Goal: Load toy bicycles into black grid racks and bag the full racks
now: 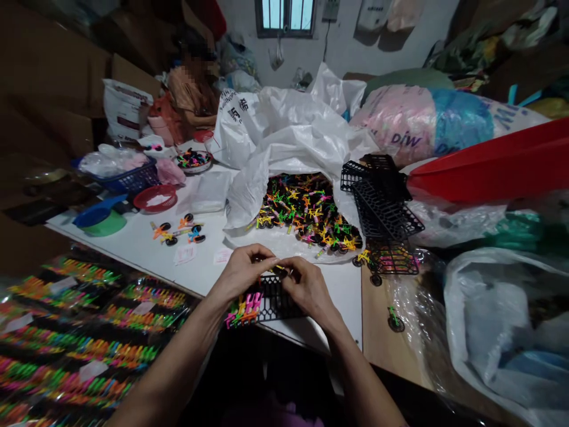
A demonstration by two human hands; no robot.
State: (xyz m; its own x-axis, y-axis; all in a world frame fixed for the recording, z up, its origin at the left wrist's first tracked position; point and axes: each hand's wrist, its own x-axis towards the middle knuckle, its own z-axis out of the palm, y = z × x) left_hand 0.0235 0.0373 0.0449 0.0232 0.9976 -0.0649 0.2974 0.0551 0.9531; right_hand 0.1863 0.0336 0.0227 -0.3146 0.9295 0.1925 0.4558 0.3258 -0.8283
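Note:
My left hand [246, 270] and my right hand [309, 284] meet over the table's front edge, fingers closed in a pinch. Between their fingertips is a small toy bicycle [278, 269] with yellow and black parts, mostly covered by the fingers. Just beneath lies a black plastic grid tray [281, 309]. Pink, yellow and orange toy bicycles [249, 305] stand in a row in its left end; the right end is partly behind my right hand. Beyond my hands, a white woven sack [288, 139] gapes toward me, with a heap of colourful toy bicycles [306, 207] in its mouth.
Black grid trays [382, 201] are stacked right of the sack. Loose toy bicycles [178, 230] lie at left, near a red basket [155, 198] and a green pan [101, 222]. Packed bicycles [89, 332] fill the lower left. Another person [191, 89] sits at the back left.

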